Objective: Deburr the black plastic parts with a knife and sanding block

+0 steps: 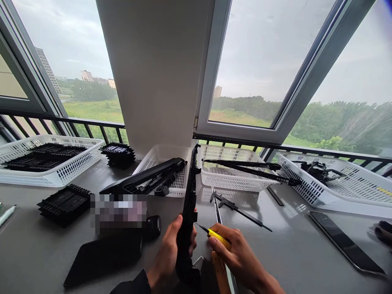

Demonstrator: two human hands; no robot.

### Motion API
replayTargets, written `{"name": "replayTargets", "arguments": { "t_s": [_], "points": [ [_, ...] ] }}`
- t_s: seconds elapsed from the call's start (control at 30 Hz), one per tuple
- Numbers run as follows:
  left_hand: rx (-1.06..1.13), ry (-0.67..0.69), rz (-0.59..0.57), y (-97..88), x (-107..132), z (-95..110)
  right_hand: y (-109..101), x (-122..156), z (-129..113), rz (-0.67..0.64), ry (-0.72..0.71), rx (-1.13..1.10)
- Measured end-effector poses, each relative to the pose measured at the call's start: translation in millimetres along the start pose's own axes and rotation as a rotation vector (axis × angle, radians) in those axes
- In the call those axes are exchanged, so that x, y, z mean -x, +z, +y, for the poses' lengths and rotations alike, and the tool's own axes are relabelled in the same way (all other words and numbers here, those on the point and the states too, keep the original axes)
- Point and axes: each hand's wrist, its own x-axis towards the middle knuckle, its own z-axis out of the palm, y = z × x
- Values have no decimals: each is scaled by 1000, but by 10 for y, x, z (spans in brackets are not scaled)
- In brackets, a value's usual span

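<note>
My left hand (170, 243) is wrapped round a long, narrow black plastic part (190, 200), which stands nearly upright in front of me. In my right hand (241, 253) is a yellow-handled knife (219, 238) with a thin dark blade. Its blade points left at the edge of the black part, beside a small tab; I cannot tell whether it touches. A black caliper (239, 210) lies on the table just beyond my right hand. Under that hand are a metal ruler-like strip (217, 206) and an orange-brown handle-like piece (219, 271), partly hidden.
White baskets (170, 153) with black parts line the table's back edge below the windows. Stacked black parts (65, 204), a black flat case (104, 257) and a computer mouse (153, 227) lie left. A dark phone (344, 241) lies right. Long black parts (248, 167) overhang a basket.
</note>
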Motion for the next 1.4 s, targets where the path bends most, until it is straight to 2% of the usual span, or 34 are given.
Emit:
{"name": "replayTargets", "arguments": {
  "t_s": [0.27,0.6,0.77,0.9,1.07,1.4],
  "points": [
    [63,-7,18,10,-25,-6,33,32,-10,-58,8,54],
    [23,-30,45,82,24,55,-15,28,-23,-83,-23,77],
    [-45,-7,25,85,31,57,-68,16,7,23,0,50],
    [-53,2,17,66,34,40,-58,13,43,-33,7,31],
    [-44,-16,36,36,5,17,-41,16,78,50,13,42],
    [-107,50,23,51,5,5,-28,-7,77,65,-20,48]
  ]
}}
